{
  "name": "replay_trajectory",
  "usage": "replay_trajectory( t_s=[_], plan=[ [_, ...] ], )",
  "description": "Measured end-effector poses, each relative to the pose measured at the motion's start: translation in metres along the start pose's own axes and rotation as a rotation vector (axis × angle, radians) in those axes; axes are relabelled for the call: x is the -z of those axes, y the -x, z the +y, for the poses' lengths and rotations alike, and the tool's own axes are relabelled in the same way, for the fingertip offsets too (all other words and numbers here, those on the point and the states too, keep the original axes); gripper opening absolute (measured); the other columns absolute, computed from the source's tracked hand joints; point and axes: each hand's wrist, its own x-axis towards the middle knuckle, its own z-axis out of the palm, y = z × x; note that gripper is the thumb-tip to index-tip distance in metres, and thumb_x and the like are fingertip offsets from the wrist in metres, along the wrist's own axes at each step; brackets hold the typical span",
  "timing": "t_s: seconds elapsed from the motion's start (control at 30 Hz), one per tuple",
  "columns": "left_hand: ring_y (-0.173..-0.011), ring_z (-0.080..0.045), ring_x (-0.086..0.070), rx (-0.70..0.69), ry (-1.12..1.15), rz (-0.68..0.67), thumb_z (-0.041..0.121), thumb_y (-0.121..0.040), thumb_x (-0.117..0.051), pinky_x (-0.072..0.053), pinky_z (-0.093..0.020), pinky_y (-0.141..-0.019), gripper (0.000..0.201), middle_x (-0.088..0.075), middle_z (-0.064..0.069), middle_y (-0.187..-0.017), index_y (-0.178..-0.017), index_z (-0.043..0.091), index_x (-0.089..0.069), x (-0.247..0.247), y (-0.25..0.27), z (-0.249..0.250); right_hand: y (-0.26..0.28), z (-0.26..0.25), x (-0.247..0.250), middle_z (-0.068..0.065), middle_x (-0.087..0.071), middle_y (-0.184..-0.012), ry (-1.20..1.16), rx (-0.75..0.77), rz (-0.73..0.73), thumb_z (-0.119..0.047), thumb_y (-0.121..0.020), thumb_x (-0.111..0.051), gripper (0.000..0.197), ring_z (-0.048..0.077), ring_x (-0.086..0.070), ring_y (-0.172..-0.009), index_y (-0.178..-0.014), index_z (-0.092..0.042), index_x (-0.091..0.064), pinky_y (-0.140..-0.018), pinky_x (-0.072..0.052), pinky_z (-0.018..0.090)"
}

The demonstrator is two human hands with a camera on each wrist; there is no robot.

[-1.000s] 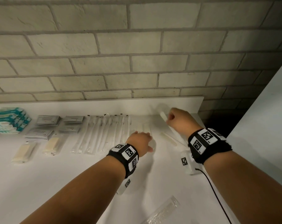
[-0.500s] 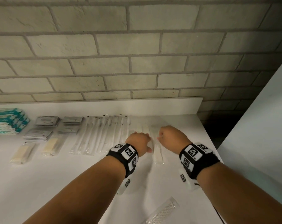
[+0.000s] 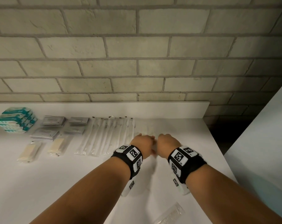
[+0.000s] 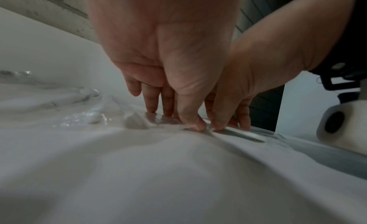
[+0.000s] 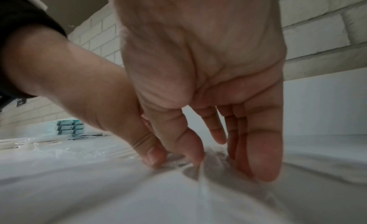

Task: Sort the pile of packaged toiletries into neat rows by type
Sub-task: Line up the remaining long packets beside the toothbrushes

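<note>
Right of the toothbrush row (image 3: 108,136) we've got both hands down on the white table (image 3: 56,183), side by side and nearly touching. Left hand (image 3: 142,143) and right hand (image 3: 167,143) have fingers fairly straight, tips pressing flat, clear-wrapped packets (image 3: 145,130) against the tabletop, not pinching anything. These wrappers look light, thin and slippery, so we'd guess sliding them with flat fingertips beats lifting. One wrapped comb (image 3: 171,215) sits well nearer to us than that row, unsorted.

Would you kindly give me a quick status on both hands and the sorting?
Left hand and right hand side by side, fingertips pressing clear packets flat beside the toothbrush row. One packaged comb unsorted near the table's front edge. Nothing in the way.
</note>
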Motion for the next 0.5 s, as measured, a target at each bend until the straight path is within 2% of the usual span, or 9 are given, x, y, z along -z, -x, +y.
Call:
replay_trajectory(
  t_s=[0.13,0.23,0.3,0.4,0.5],
  plan=[
    [-0.138,-0.021,-0.034,0.005,-0.028,0.002,0.037,-0.095,-0.052,-0.008,-0.039,-0.119,0.058,-0.04,-0.003,-0.15,-0.147,0.015,-0.036,0.006,0.004,0.002,-0.007,0.014,0.016,0.017,-0.059,-0.124,-0.123,-0.008,0.064,-0.007,-0.093,-0.044,0.031,0.033,-0.058,-0.112,-0.123,-0.003,-0.051,-0.087,-0.046,0.034],
    [-0.143,-0.022,-0.025,-0.01,-0.102,-0.039,0.036,-0.098,-0.047,-0.006,-0.042,-0.12,0.06,-0.027,-0.002,-0.157,-0.151,0.015,-0.026,0.008,0.004,0.004,-0.014,0.031,0.022,0.018,-0.058,-0.126,-0.182,-0.013,0.128,-0.004,-0.091,-0.043,0.037,0.033,-0.057,-0.115,-0.127,-0.004,-0.051,-0.092,-0.046,0.033],
    [-0.145,-0.022,-0.021,-0.005,-0.133,-0.069,0.037,-0.099,-0.044,-0.005,-0.042,-0.121,0.061,-0.023,-0.002,-0.158,-0.152,0.015,-0.022,0.01,0.002,0.005,-0.016,0.041,0.02,0.014,-0.056,-0.13,-0.148,0.026,0.15,-0.006,-0.09,-0.045,0.042,0.032,-0.055,-0.118,-0.13,-0.011,-0.053,-0.097,-0.046,0.033],
    [-0.145,-0.023,-0.019,-0.008,-0.168,-0.085,0.038,-0.1,-0.042,-0.006,-0.043,-0.12,0.061,-0.023,-0.002,-0.158,-0.152,0.014,-0.02,0.012,0.0,0.005,-0.019,0.056,0.02,0.011,-0.05,-0.128,-0.05,0.03,0.192,-0.013,-0.088,-0.052,0.042,0.03,-0.052,-0.116,-0.13,-0.019,-0.055,-0.095,-0.047,0.035],
    [-0.146,-0.026,-0.016,-0.012,-0.19,-0.063,0.04,-0.098,-0.044,-0.007,-0.045,-0.12,0.059,-0.031,-0.003,-0.154,-0.149,0.013,-0.029,0.013,-0.001,0.005,-0.016,0.068,0.021,0.012,-0.049,-0.126,0.082,-0.067,0.061,-0.025,-0.082,-0.066,0.048,0.031,-0.052,-0.115,-0.127,-0.015,-0.051,-0.093,-0.046,0.037]
  ],
)
